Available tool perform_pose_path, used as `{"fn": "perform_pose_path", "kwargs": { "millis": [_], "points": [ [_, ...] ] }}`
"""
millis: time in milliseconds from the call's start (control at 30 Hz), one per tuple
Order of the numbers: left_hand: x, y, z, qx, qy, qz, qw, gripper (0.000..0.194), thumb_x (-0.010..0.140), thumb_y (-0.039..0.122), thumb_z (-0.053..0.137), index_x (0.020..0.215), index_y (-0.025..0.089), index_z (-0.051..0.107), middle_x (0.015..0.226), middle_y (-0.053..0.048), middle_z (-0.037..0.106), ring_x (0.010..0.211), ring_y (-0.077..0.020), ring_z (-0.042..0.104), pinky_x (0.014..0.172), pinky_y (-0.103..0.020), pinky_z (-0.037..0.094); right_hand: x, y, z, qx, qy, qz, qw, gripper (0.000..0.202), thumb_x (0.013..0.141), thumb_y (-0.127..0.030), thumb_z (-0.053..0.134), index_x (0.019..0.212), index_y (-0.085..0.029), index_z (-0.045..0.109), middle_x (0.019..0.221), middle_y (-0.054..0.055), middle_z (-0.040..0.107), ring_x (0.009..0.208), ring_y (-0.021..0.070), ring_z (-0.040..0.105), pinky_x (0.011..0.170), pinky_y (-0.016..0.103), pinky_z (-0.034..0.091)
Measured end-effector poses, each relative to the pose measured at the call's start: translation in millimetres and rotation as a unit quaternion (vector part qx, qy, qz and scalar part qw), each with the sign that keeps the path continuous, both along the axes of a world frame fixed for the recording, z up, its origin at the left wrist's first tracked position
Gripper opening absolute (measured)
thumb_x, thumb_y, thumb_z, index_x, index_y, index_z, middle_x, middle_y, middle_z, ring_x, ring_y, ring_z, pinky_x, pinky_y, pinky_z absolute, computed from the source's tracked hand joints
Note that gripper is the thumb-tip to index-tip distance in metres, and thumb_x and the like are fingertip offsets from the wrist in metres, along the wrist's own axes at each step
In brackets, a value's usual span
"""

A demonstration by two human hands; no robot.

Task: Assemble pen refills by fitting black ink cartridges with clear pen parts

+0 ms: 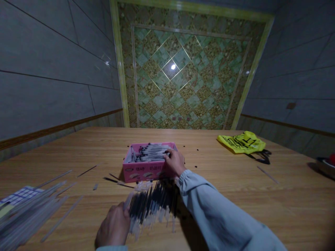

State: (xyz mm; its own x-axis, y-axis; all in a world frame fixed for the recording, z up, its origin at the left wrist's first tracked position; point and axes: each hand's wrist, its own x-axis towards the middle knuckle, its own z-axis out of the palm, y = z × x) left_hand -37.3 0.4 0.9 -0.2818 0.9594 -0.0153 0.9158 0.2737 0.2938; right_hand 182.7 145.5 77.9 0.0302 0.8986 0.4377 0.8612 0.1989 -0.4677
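A pink box stands in the middle of the table, filled with thin translucent pens that have dark ends. Over its right end reaches my right hand, fingers pinched on a pen at the top of the heap. My left hand is curled at the near side of the table, with a pale translucent piece by its thumb that I cannot make out. Beside it lies a dense row of black pen refills with whitish ends, partly shadowed by my right sleeve.
Many long translucent tubes spread at the left, over a blue checked cloth. Loose dark sticks lie left of the box. A yellow bag with black straps lies at far right. Small black caps are scattered about.
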Motion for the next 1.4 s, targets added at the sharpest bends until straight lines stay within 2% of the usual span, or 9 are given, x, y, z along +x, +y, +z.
{"fn": "perform_pose_path", "kwargs": {
  "millis": [333,600,733,800,867,967,1100,1267,1400],
  "points": [
    [-6,-1,-1.7,0.017,-0.009,-0.001,1.000,0.036,0.084,0.030,0.033,0.095,0.021,0.067,0.096,-0.016,0.069,0.088,-0.0298,0.064,0.069,-0.036,0.041,28,-40,-4.6,0.044,0.027,0.039,0.998,0.028,0.082,-0.026,0.054,0.108,-0.020,0.063,0.104,0.006,0.065,0.095,0.0195,0.057,0.080,0.028,0.041],
    [-4,0,3.1,0.042,-0.029,0.018,0.999,0.039,0.085,0.034,0.032,0.094,0.020,0.067,0.100,-0.015,0.069,0.090,-0.0316,0.063,0.071,-0.038,0.042,62,-99,-36.2,-0.098,-0.017,0.118,0.988,0.012,0.068,-0.015,0.063,0.075,-0.018,0.071,0.071,0.003,0.069,0.067,0.0166,0.061,0.058,0.023,0.038],
    [-5,4,-4.6,0.106,-0.087,-0.008,0.990,0.035,0.082,0.035,0.038,0.092,0.018,0.067,0.097,-0.016,0.070,0.088,-0.0319,0.064,0.072,-0.038,0.044,64,-115,-51.9,-0.173,-0.040,0.147,0.973,0.006,0.064,-0.020,0.068,0.068,-0.018,0.071,0.061,-0.001,0.067,0.059,0.0142,0.060,0.048,0.020,0.030],
    [-4,8,-10.4,0.152,-0.182,-0.018,0.971,0.028,0.078,0.034,0.047,0.091,0.018,0.066,0.095,-0.014,0.071,0.088,-0.0288,0.066,0.074,-0.034,0.046,60,-121,-54.7,-0.199,-0.074,0.146,0.966,0.011,0.062,-0.026,0.071,0.070,-0.019,0.071,0.064,0.000,0.068,0.061,0.0152,0.061,0.047,0.021,0.028],
    [-2,10,-14.2,0.166,-0.325,-0.017,0.931,0.024,0.072,0.033,0.056,0.089,0.019,0.065,0.088,-0.011,0.073,0.083,-0.0257,0.068,0.074,-0.031,0.048,54,-126,-55.1,-0.210,-0.124,0.134,0.961,0.017,0.062,-0.031,0.071,0.075,-0.020,0.071,0.071,0.002,0.070,0.067,0.0180,0.063,0.049,0.022,0.029],
    [7,10,-13.0,0.132,-0.528,-0.010,0.839,0.028,0.065,0.034,0.067,0.087,0.017,0.061,0.076,-0.010,0.074,0.075,-0.0236,0.069,0.070,-0.030,0.051,46,-131,-55.4,-0.200,-0.179,0.119,0.956,0.019,0.065,-0.030,0.068,0.082,-0.022,0.071,0.081,0.005,0.072,0.078,0.0226,0.065,0.055,0.024,0.033],
    [17,7,-4.3,0.066,-0.647,0.011,0.760,0.041,0.063,0.038,0.072,0.093,0.015,0.056,0.080,-0.013,0.075,0.068,-0.0220,0.069,0.061,-0.030,0.052,41,-133,-59.7,-0.193,-0.208,0.115,0.952,0.019,0.067,-0.019,0.059,0.082,-0.022,0.070,0.084,0.007,0.071,0.081,0.0234,0.065,0.058,0.025,0.034],
    [19,5,0.7,0.091,-0.646,0.018,0.758,0.043,0.063,0.038,0.074,0.093,0.014,0.056,0.072,-0.011,0.074,0.056,-0.0149,0.065,0.044,-0.018,0.042,42,-135,-64.0,-0.168,-0.195,0.126,0.958,0.021,0.067,-0.018,0.057,0.084,-0.021,0.068,0.086,0.006,0.068,0.078,0.0206,0.062,0.059,0.026,0.032],
    [19,3,0.2,0.074,-0.642,0.023,0.763,0.045,0.062,0.040,0.074,0.093,0.012,0.057,0.068,-0.008,0.072,0.054,-0.0130,0.063,0.042,-0.017,0.040,41,-137,-65.0,-0.125,-0.181,0.219,0.951,0.022,0.067,-0.015,0.057,0.083,-0.027,0.069,0.084,0.001,0.063,0.076,0.0162,0.057,0.057,0.026,0.027]
  ]
}}
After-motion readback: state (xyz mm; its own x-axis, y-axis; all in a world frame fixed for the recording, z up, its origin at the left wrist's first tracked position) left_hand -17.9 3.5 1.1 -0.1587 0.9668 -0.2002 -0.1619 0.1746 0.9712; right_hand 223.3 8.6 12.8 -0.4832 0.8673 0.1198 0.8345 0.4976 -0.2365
